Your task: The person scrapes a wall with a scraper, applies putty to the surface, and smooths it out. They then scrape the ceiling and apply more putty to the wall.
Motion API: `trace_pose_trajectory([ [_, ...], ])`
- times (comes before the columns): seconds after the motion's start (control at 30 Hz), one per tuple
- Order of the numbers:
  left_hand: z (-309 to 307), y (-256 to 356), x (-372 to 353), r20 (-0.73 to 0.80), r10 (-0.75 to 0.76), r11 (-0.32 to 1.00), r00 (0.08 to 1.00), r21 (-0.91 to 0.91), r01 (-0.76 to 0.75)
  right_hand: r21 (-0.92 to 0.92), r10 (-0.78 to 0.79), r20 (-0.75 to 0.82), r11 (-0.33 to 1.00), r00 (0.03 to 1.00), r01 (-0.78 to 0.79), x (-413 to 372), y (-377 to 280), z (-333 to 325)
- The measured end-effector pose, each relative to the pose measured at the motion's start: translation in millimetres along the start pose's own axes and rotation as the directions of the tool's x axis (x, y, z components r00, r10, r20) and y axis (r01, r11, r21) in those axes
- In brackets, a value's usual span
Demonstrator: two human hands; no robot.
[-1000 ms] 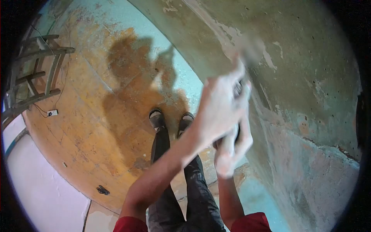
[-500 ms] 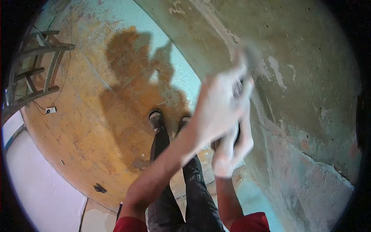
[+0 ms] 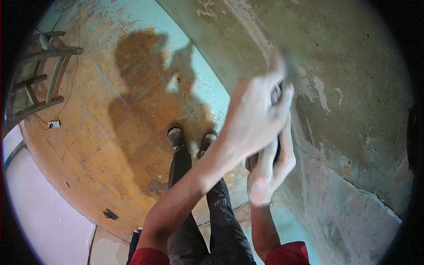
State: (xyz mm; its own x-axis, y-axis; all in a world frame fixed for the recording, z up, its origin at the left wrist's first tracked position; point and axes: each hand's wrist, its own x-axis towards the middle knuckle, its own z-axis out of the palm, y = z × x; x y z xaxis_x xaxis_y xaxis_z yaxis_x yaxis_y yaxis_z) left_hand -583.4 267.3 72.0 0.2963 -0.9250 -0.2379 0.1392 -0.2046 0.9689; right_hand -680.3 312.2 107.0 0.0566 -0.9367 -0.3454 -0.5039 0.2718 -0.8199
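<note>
Both hands are up close to the wall, their skin coated in pale dust. My left hand point(image 3: 254, 115) has its fingers curled round a dark hand tool point(image 3: 252, 162), one finger stretched toward a blurred grey end near the wall. Just below, my right hand point(image 3: 270, 174) is closed on the same tool, its fingers pointing up along it. Most of the tool is covered by the hands, so I cannot tell its kind. Behind it, the wall point(image 3: 353, 88) is grey-green with pale patches and scrapes.
A wooden ladder-like frame point(image 3: 55, 81) stands at the left on the stained orange floor point(image 3: 84, 145). Near it lie a thin cable and a white power socket point(image 3: 54, 124). A small black object point(image 3: 110, 214) rests lower left. My sandalled feet point(image 3: 176, 137) are below.
Both hands have shifted slightly right with the tool still held. The floor and ladder-like frame sit a little further left in view.
</note>
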Motion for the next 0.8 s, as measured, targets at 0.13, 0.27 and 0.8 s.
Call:
trace_pose_trajectory([
  [0.13,15,8,-16,0.005,0.066,0.996,0.998,-0.058,-0.065,0.224,-0.015,-0.101,0.974,0.995,0.037,-10,-13,-6],
  [0.27,-4,0,7,-0.013,-0.004,1.000,1.000,-0.027,0.004,-0.099,-0.153,-0.002,0.983,0.988,0.152,7,1,5],
  [0.8,-23,-9,25,0.063,0.016,0.998,0.998,-0.054,-0.013,0.122,-0.047,0.074,0.992,0.996,0.038,16,-14,18],
])
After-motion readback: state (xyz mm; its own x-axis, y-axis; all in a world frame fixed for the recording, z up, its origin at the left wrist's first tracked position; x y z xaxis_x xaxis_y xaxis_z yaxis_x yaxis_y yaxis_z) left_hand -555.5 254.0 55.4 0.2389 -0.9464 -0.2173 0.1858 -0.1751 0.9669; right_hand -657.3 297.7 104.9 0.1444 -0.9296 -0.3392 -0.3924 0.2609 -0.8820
